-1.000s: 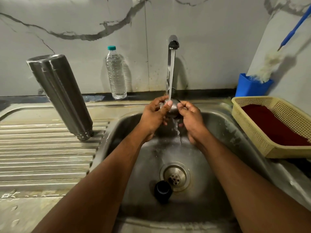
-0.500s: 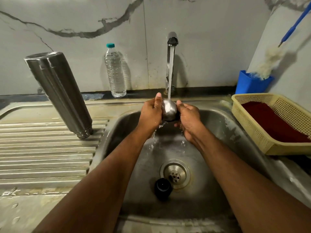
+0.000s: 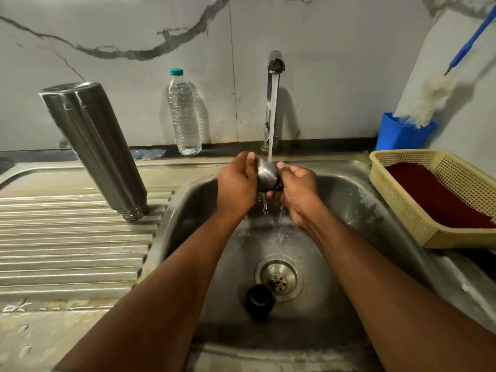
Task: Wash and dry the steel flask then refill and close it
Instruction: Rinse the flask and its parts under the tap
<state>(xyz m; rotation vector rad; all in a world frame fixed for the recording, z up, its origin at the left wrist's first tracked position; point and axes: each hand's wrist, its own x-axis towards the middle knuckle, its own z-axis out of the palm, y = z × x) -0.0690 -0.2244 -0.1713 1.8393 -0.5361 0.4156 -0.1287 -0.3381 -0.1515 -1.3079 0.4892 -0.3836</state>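
Both hands hold the steel cap (image 3: 266, 175) under the tap's (image 3: 275, 65) stream (image 3: 272, 116). The left hand (image 3: 236, 183) curls its fingers round the cap's left side; the right hand (image 3: 296, 187) pinches it from the right and below. The stream lands on the cap's top, and water runs off between the hands into the sink (image 3: 349, 200).

The flask (image 3: 94, 149) stands mouth-down on the ribbed drainboard (image 3: 67, 251), well left of the hands and just beside the sink's left rim. Its long axis runs roughly upright, though it looks tilted in this wide lens; the threaded neck touches the ribs. The left hand is the nearer one to it.

A small black part (image 3: 259, 300), likely an inner stopper, lies in the basin beside the drain (image 3: 279, 280), below the hands and nearer the person.

On the bench behind stands a water bottle (image 3: 185, 116); to the right sits a basket (image 3: 397, 200) with a red cloth (image 3: 434, 194).
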